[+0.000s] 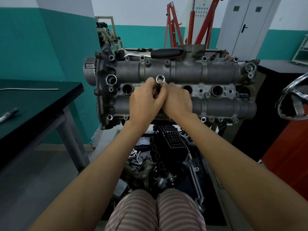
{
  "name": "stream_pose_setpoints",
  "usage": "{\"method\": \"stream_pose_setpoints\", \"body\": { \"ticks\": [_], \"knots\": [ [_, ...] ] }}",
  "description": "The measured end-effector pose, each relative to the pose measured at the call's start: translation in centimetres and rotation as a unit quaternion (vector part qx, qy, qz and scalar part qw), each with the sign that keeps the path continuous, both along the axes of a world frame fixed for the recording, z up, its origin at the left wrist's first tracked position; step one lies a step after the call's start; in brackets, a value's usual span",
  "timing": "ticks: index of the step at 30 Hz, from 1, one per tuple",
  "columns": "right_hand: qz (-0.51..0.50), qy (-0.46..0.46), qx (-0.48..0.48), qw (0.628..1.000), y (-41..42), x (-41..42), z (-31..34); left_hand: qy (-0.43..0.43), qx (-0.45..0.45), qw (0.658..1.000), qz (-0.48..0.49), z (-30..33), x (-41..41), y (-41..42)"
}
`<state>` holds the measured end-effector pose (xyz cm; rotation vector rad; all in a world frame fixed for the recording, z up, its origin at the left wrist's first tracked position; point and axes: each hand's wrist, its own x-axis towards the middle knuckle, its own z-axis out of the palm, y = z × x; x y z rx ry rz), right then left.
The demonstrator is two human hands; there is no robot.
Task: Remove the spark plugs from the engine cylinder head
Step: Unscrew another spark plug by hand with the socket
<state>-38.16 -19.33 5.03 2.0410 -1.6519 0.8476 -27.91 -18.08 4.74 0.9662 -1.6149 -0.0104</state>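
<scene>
Workshop surroundings, left to right

A dark table [41,100] stands at the left with a thin metal rod [30,89] and a marker-like tool [9,113] on it; far behind rises a red hoist [191,24] (partly cut off), beside a grey cabinet [246,22]; a steel handwheel [293,102] sits right.

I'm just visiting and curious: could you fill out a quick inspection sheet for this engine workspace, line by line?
Surface: engine head sits on a stand; dark table to the left.
Job's things: metal socket tube stands over the second plug hole; three other holes open; ratchet lies on the far edge.
Clutter: thin rod and a small tool on the table; engine parts on the floor below.
Hands: left hand and right hand both grip the tube.
Cables: nothing seen.
Surroundings: red hoist, grey cabinet, teal wall.
</scene>
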Motion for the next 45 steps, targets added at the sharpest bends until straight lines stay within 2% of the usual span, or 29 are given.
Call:
{"method": "stream_pose_setpoints", "body": {
  "ticks": [10, 16, 20, 38, 45],
  "knots": [
    [0.01, -0.017, -0.011, 1.0, -0.06, 0.06, -0.11, 0.002, 0.021, 1.0, 0.002, 0.23, -0.16, -0.16],
    [0.021, -0.034, -0.01, 0.999, 0.2, 0.05, 0.13, 0.012, -0.002, 1.0, 0.001, 0.38, -0.17, 0.07],
    [0.019, -0.024, 0.006, 0.999, 0.38, 0.13, 0.07, -0.013, 0.005, 1.0, 0.016, 0.13, -0.19, 0.04],
    [0.016, -0.033, -0.003, 0.999, 0.31, -0.04, 0.15, 0.009, 0.011, 1.0, -0.011, 0.39, -0.1, 0.04],
    [0.003, -0.024, -0.003, 1.0, 0.19, 0.23, 0.06, -0.017, 0.0, 1.0, 0.0, 0.16, 0.04, 0.3]
  ]
}}
